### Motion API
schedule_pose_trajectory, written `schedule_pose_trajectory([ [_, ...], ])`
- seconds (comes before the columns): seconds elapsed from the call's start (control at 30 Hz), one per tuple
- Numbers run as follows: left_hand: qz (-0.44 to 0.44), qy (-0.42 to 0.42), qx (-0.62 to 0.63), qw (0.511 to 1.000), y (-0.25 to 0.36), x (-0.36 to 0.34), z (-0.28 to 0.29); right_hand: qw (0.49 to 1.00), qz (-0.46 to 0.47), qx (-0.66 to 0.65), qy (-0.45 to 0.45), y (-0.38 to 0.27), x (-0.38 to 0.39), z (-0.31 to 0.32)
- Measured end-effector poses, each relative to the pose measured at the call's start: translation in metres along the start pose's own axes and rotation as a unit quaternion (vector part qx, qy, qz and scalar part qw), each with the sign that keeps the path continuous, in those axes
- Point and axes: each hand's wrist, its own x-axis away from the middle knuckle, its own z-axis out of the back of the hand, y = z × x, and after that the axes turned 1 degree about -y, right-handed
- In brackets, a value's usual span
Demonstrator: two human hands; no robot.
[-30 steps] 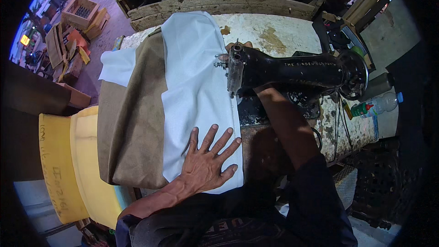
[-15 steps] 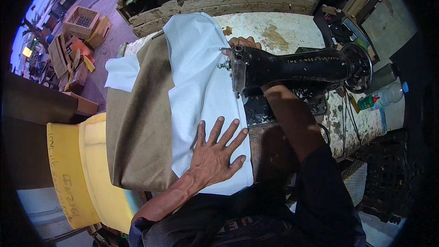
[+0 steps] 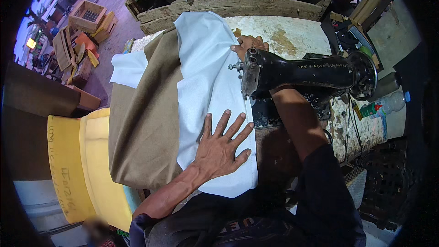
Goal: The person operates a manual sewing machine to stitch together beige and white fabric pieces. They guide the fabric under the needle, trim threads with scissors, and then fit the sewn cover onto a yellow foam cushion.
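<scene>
A brown fabric with a white backing side lies across the work table, its white part (image 3: 208,71) running under the head of a black sewing machine (image 3: 304,71). My left hand (image 3: 222,144) is spread flat on the white part, near its front right edge. Reaching beneath the machine's arm, my right hand (image 3: 250,45) comes out behind the needle end. Its fingers are curled at the far edge of the white fabric and seem to grip it, partly hidden by the machine head. The brown part (image 3: 148,114) hangs in folds to the left.
Yellow foam pieces (image 3: 93,155) stand at the left. A wooden shelf (image 3: 228,9) borders the table's far side. A clear plastic bottle (image 3: 394,103) and a small green bottle (image 3: 369,110) lie at the right. A blurred part of a person (image 3: 96,231) shows at lower left.
The view has shifted slightly, carrying the scene to the right. My right hand's fingers have curled in at the fabric's far edge. My left hand stays flat on the white fabric.
</scene>
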Motion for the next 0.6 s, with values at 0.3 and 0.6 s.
schedule_pose_trajectory([
  [0.3,0.005,0.004,-0.011,1.000,-0.007,-0.009,0.000,1.000,-0.020,0.000,-0.010,-0.001,-0.016,-0.003],
  [0.6,0.005,0.037,-0.011,0.999,-0.015,-0.020,0.005,0.998,-0.002,0.028,0.048,0.003,-0.038,-0.021],
])
